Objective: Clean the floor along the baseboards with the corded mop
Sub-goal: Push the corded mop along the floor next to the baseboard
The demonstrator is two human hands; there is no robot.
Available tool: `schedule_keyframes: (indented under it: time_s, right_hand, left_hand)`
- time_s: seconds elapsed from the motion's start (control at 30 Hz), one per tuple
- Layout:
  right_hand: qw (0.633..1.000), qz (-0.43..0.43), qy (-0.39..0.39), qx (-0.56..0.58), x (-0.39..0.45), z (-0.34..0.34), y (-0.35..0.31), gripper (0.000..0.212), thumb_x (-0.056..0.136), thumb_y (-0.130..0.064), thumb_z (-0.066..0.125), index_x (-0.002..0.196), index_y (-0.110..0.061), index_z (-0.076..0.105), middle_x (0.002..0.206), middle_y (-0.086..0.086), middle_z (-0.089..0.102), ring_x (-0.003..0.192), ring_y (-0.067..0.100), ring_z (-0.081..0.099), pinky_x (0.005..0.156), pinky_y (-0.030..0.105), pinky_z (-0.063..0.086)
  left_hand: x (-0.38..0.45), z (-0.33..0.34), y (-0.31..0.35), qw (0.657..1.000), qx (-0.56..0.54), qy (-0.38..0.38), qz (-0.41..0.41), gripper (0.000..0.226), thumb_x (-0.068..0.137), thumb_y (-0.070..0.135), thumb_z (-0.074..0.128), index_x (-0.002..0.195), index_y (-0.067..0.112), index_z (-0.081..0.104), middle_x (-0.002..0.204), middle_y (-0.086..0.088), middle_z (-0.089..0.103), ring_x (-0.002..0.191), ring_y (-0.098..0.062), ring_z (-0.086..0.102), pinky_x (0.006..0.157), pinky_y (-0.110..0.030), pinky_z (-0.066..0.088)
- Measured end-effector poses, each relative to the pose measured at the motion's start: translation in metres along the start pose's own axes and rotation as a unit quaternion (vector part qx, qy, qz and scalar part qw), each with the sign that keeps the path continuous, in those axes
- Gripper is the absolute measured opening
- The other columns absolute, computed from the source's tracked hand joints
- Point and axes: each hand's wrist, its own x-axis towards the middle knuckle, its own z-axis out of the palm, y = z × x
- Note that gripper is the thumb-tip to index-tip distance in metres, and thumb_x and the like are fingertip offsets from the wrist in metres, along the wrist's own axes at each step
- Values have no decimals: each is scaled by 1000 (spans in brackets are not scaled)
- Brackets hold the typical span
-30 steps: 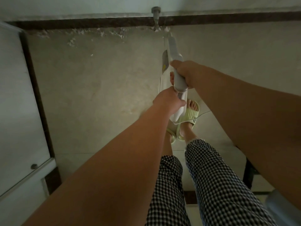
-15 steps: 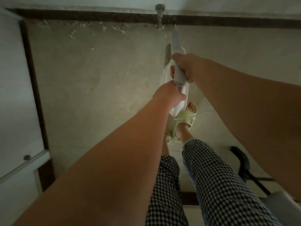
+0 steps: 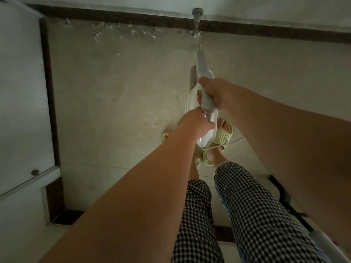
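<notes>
Above the matte tile floor [image 3: 117,103], my right hand [image 3: 214,92] and left hand [image 3: 193,123] wrap their fingers around the smooth white plastic mop [image 3: 204,80].

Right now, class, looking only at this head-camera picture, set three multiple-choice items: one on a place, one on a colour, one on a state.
1. Where do the white debris flecks lie?
A. Along the dark baseboard
B. Beside the sandals
C. On the trousers

2. What colour are the sandals?
A. Black
B. Pale green
C. Red

3. How is the corded mop held?
A. Right hand only
B. Lying on the floor
C. Both hands grip its handle

Key: 1 A, flecks line the far baseboard. 2 B, the straps show pale green. 3 C, left hand and right hand both wrap the handle.
</notes>
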Motion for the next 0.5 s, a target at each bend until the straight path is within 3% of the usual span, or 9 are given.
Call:
schedule_keyframes:
  time_s: [0.17, 0.5]
  right_hand:
    - [1000, -3, 6, 15, 3, -10, -8, 28, 95, -36, 56, 83, -11, 52, 59, 1, 52, 48, 11, 49, 52, 25, 47]
    - [999, -22, 15, -18, 6, -21, -30, 32, 96, -37, 53, 79, -11, 50, 60, 0, 52, 50, 10, 49, 57, 23, 47]
  left_hand:
    - [6, -2, 8, 1000, 17, 5, 11, 46, 89, 40, 64, 126, 15, 51, 111, -3, 61, 105, -25, 60, 88, -37, 48]
    - [21, -5, 28, 999, -10, 25, 23, 47, 89, 36, 64, 128, 12, 50, 119, -5, 61, 107, -25, 59, 81, -31, 44]
